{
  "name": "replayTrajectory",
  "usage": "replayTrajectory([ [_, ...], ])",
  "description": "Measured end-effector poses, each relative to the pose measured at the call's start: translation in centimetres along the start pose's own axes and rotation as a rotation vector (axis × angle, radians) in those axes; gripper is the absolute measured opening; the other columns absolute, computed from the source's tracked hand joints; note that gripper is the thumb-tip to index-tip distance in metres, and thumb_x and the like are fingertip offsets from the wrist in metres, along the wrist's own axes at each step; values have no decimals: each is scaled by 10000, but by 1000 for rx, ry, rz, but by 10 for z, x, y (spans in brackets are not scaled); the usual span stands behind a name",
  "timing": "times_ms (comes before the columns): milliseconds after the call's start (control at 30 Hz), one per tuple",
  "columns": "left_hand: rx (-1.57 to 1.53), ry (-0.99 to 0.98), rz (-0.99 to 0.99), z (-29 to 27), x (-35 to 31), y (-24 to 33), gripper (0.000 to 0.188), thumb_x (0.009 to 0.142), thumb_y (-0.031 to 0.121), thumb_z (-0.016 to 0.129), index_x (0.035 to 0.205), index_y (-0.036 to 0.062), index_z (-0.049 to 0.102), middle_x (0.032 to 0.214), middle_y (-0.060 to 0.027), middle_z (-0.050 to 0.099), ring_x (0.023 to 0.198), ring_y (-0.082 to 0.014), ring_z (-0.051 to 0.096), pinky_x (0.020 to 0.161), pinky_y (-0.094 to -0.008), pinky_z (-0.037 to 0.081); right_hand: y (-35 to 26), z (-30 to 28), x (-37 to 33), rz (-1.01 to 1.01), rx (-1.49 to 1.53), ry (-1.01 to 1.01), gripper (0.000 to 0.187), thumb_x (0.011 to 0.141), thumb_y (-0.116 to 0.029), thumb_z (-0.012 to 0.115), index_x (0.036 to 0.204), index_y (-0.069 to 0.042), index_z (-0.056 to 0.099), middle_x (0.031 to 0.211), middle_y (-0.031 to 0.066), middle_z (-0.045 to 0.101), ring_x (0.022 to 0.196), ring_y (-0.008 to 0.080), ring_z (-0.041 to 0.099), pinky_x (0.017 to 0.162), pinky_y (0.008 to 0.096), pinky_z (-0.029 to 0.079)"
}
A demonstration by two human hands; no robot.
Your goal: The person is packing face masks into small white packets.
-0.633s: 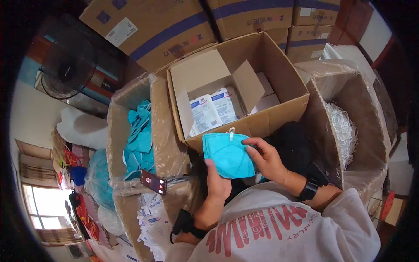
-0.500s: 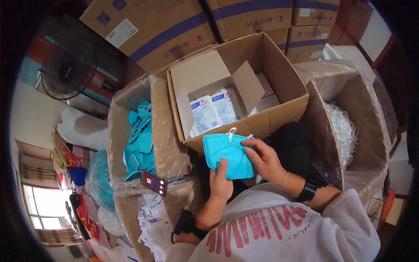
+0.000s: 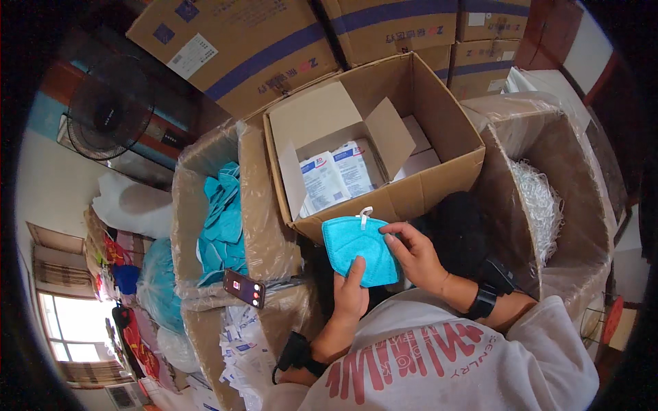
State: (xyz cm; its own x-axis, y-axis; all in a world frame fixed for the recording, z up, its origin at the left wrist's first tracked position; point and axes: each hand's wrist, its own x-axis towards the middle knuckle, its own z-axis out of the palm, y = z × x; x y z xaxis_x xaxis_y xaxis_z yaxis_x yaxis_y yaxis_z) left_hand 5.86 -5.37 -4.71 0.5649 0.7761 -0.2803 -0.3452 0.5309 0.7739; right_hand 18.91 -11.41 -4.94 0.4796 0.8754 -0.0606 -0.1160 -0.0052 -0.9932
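Observation:
A folded teal face mask [image 3: 358, 246] is held up in front of me, just below the near edge of the open carton. My left hand [image 3: 351, 291] grips its lower part, thumb flat on the front and the other fingers hidden behind. At the mask's upper right edge, the thumb and forefinger of my right hand [image 3: 415, 253] are closed on it. From the top edge sticks up a small white strap loop [image 3: 364, 218] with a clip-like piece on it.
The large carton [image 3: 387, 205] holds a smaller box with white packets [image 3: 336, 175]. To its left, lined boxes hold teal masks [image 3: 223, 226] and white packets [image 3: 243, 353]. A phone [image 3: 244, 288] rests between them. At right, another lined box holds white straps [image 3: 538, 209].
The mask has shifted and tilted slightly in my hands, and the white loop leans more to the right. Both hands keep their hold. The whole view has moved a little.

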Motion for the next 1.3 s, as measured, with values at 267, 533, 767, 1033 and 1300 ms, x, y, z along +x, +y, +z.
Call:
replayTrajectory([
  [267, 47, 9, -7, 1, 0, -1, 402, 882, 182, 485, 1234, 26, 369, 1184, -88, 471, 1071, -205, 470, 922, -354, 368, 7, 2, 0, -107, -45, 43, 190, 863, -120, 508, 1026, -28, 538, 814, 52, 571, 721, 75, 495, 633, 234, 424],
  [533, 589, 123, 5, -19, 2, 18, 331, 895, 280, 475, 1044, -5, 551, 966, -54, 587, 866, -121, 527, 794, -286, 418, -24, -30, 14, -290, -565, 35, 328, 798, -149, 597, 1083, -39, 478, 796, 83, 535, 761, 175, 506, 689, 283, 407],
  [767, 773, -97, -139, -25, -3, 50, 335, 882, 261, 499, 1093, 1, 515, 1003, -60, 574, 890, -127, 524, 809, -297, 418, -39, -21, 40, -568, -623, -571, 257, 828, -264, 544, 937, -32, 532, 785, 112, 536, 801, 300, 506, 801, 394, 364],
  [1033, 862, -74, 289, -15, 21, 80, 283, 887, 178, 459, 1109, 5, 495, 1130, -123, 522, 1030, -210, 507, 864, -325, 394, -23, -3, 27, -423, -665, -437, 239, 840, -284, 498, 760, -60, 500, 656, 161, 526, 638, 366, 514, 596, 447, 408],
  [1300, 1502, -160, 428, 36, 31, 67, 228, 891, 212, 412, 879, 22, 537, 816, -162, 554, 786, -288, 559, 681, -370, 420, -19, 11, 9, -424, -656, -356, 258, 845, -299, 488, 780, -49, 478, 657, 185, 544, 621, 390, 533, 570, 476, 420],
])
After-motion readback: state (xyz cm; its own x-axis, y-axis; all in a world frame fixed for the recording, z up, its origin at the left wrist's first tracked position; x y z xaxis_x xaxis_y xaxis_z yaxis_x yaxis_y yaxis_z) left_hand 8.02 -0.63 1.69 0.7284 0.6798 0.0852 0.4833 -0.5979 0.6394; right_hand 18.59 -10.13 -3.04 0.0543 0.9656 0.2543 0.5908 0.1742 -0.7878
